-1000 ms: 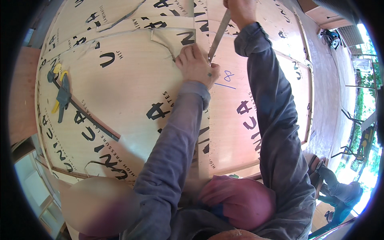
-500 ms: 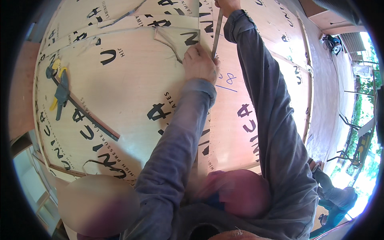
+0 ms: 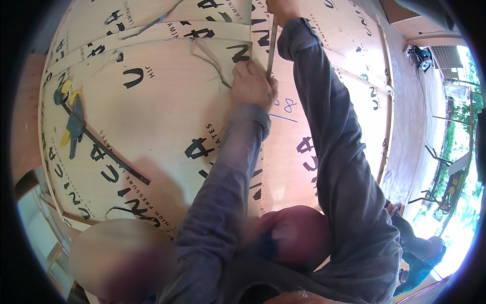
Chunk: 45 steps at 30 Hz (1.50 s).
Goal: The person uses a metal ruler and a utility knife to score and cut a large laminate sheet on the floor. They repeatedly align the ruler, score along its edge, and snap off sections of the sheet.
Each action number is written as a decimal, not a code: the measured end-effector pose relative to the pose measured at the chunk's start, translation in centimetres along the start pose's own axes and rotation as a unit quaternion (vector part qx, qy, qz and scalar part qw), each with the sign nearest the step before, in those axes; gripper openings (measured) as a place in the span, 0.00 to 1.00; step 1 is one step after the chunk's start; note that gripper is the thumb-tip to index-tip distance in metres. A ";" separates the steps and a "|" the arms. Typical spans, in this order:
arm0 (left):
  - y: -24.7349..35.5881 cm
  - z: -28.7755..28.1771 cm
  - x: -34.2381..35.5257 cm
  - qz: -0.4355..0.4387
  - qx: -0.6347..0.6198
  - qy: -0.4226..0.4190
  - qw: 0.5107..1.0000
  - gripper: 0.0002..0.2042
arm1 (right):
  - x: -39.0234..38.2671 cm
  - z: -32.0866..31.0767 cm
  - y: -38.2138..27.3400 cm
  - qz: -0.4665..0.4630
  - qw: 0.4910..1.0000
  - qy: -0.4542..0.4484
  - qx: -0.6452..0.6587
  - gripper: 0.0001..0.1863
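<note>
A thin, narrow flat strip (image 3: 272, 48) runs along a seam in the pale, printed sheets (image 3: 167, 101) spread before me. My left hand (image 3: 251, 87) rests on the sheet with curled fingers, its thumb side closed on the near end of the strip. Farther off, at the top edge of the view, my right hand (image 3: 283, 9) is closed at the strip's far end; its fingertips are partly cut off. Beside my left hand lies a thin, bent dark-edged offcut (image 3: 211, 62). Blue pen marks (image 3: 286, 109) show on the sheet just right of that hand.
A black and yellow bar clamp (image 3: 76, 124) lies on the sheets at left. Another thin dark strip (image 3: 152, 24) lies at the far left. A power tool with a cord (image 3: 421, 57) sits on the floor (image 3: 407, 116) at right. Another person (image 3: 422, 253) is at lower right.
The whole view has shifted slightly. Both hands stay at the strip, with the right hand a little farther left in the picture. Nothing has been let go.
</note>
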<state>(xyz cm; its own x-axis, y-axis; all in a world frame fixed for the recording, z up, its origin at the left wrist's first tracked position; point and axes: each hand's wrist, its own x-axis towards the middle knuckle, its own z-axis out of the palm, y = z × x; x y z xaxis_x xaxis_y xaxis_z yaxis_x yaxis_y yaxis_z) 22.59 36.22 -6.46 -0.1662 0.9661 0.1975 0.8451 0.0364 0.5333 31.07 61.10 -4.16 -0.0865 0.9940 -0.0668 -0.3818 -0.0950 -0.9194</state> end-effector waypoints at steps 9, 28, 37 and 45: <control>1.1 -0.9 1.3 -0.028 0.035 -0.074 0.996 0.32 | 1.6 -3.3 0.8 -0.093 0.979 -0.075 -0.163 0.11; -0.8 -0.8 0.5 0.022 0.127 -0.027 0.991 0.33 | -1.9 2.7 -0.4 -0.050 0.971 0.123 -0.200 0.12; 0.1 -1.0 1.1 -0.009 0.080 -0.095 0.992 0.34 | 0.0 0.4 2.5 -0.018 0.989 0.118 -0.092 0.10; -0.3 -1.6 1.0 -0.035 0.059 -0.091 0.993 0.36 | -3.3 2.9 -1.8 -0.064 0.986 0.120 -0.096 0.11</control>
<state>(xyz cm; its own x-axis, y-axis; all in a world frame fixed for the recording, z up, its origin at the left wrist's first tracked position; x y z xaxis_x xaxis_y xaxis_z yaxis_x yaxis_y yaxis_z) 21.36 36.72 -5.15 -0.1407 0.9900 0.0051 0.8898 0.1242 0.4391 29.34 57.87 -1.10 0.1801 0.9835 -0.0139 -0.1924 0.0214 -0.9811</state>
